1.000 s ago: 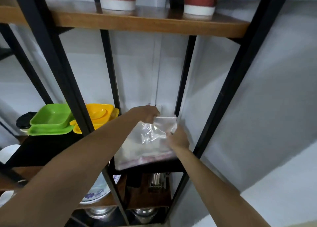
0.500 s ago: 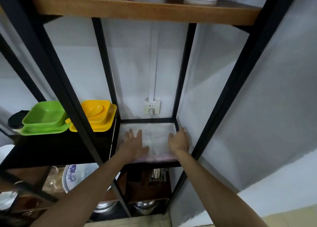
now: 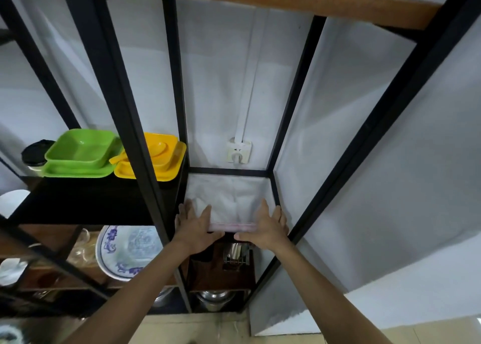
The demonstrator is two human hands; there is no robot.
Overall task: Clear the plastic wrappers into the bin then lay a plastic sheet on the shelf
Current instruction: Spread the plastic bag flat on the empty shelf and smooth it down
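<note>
A clear plastic sheet (image 3: 229, 198) with a pink strip along its near edge lies flat on the narrow right shelf (image 3: 229, 171) of the black metal rack. My left hand (image 3: 194, 226) rests palm down on the sheet's near left corner, fingers spread. My right hand (image 3: 268, 226) lies palm down on the near right corner. Both thumbs reach under the front edge. No wrappers and no bin are in view.
Green dishes (image 3: 78, 153) and yellow dishes (image 3: 156, 159) sit on the black shelf to the left. A wall socket (image 3: 239, 151) is behind the sheet. Below are a blue-patterned plate (image 3: 125, 250), a metal rack (image 3: 235, 255) and steel pots (image 3: 216, 298). A black post (image 3: 135, 135) stands close left.
A second ago the sheet was crumpled and raised in both hands; it has since been spread flat. My hands have slid back to its near edge.
</note>
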